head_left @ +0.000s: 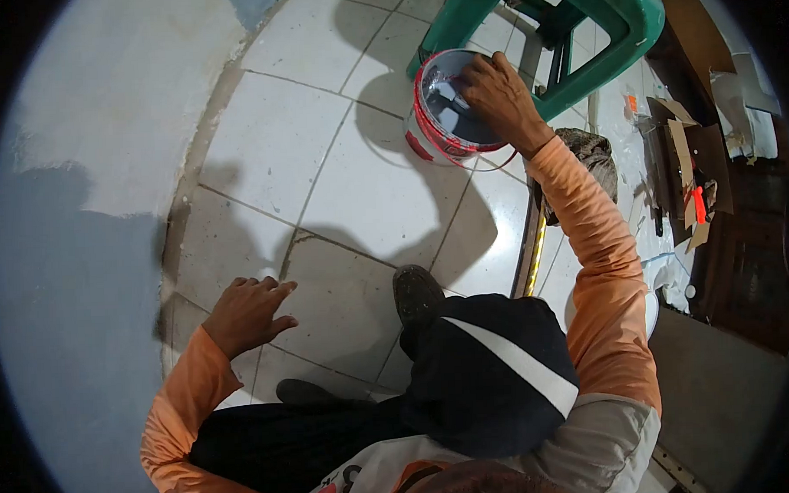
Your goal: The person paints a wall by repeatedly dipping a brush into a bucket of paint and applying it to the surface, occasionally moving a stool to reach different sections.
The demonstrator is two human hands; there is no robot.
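Nearest the camera, along the bottom edge of the head view, lies the person's pale shirt (584, 444) with its long orange sleeves, and just beyond it a bent knee (494, 373) in black trousers with a white stripe. Farther forward, a white bucket (418, 134) with red markings and a red rim is on the tiled floor (294, 120), directly beside a green plastic stool (634, 25); grey liquid shows in it. The right hand (500, 99) reaches over the bucket, its fingers curled down inside the rim; whether they grip something there, I cannot tell. The left hand (247, 317) hangs palm down over the floor, well apart from the bucket, its fingers open and loosely spread. A wall (75, 292) partly coated blue-grey rises at left. To the right, opened cardboard (682, 154) lies near crumpled plastic.
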